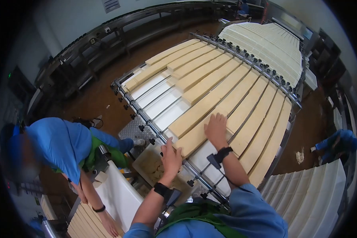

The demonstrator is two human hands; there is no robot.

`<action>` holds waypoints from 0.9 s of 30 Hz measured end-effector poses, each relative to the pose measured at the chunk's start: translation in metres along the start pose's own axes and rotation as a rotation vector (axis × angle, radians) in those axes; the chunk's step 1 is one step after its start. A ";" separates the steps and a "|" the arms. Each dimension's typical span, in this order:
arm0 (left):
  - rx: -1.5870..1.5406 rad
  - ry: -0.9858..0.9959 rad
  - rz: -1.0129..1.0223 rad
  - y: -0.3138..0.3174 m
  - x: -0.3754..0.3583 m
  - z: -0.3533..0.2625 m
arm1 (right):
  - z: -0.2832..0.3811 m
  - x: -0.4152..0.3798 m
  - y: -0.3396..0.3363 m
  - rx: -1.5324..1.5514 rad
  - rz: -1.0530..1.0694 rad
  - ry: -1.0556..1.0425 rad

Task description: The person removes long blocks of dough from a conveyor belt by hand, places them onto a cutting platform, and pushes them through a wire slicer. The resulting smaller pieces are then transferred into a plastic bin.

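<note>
Long pale-yellow strips (260,119) with a soft, slab-like look lie side by side on the white bed of a conveyor, parted by thin metal rods. My left hand (171,160) is at the near end of one strip (192,139), its thumb and fingers apart and touching the end and side. Farther along, my right hand (216,129) rests flat on top of that strip with its fingers stretched out. Each wrist wears a black band. My palms' undersides are hidden.
A metal rail (146,119) with black knobs edges the conveyor. Below it stands a bin (148,162) with scraps. At left a co-worker in blue (63,142) reaches over more strips (85,222). White ridged sheeting (305,198) lies right; another person (337,144) bends beyond.
</note>
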State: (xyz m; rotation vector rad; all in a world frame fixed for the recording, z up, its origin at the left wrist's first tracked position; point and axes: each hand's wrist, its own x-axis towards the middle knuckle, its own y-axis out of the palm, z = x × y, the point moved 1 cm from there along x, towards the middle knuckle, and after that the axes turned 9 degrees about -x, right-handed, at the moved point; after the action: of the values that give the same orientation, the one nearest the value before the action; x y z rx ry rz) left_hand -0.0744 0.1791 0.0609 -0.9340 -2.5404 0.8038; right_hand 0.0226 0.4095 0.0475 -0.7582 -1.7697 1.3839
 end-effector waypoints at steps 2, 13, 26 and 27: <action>-0.006 -0.016 -0.037 0.006 -0.002 -0.002 | 0.011 -0.024 0.014 0.141 -0.149 -0.110; -0.435 -0.140 -0.079 -0.012 -0.015 0.026 | 0.073 -0.111 -0.026 0.605 -0.127 -0.496; -0.239 -0.222 -0.318 -0.119 -0.160 0.128 | 0.086 -0.112 -0.029 0.280 -0.216 -0.711; -0.240 -0.233 -0.335 -0.130 -0.172 0.128 | 0.089 -0.114 -0.029 0.246 -0.205 -0.684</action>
State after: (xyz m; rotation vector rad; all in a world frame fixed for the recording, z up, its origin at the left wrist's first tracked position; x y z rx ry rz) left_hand -0.0714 -0.0681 0.0209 -0.4740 -2.9367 0.5420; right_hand 0.0093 0.2629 0.0417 0.0547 -2.0410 1.8009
